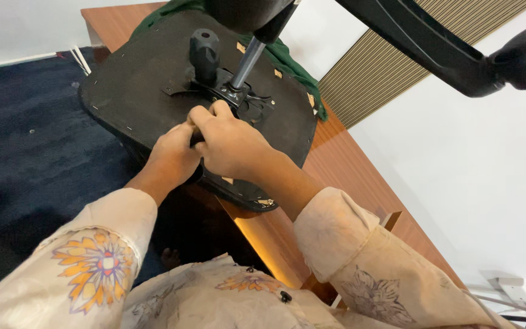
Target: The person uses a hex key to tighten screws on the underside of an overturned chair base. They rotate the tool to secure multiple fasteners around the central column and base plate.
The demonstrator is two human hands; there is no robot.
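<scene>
An upturned office chair seat [135, 79] lies on a wooden table [348, 164], its black underside facing up. A black metal mechanism [238, 97] with a chrome gas cylinder [248, 61] and a black knob [204, 55] sits at the seat's middle. My left hand [171, 155] and my right hand [229, 143] are closed side by side on a dark lever or handle just in front of the mechanism. The fingers hide most of what they hold.
The chair base's black legs [433, 42] reach across the top right. A green cloth [293, 67] lies under the seat. A dark blue carpet [25, 140] lies to the left, a ribbed wall panel [385, 67] and a white wall to the right.
</scene>
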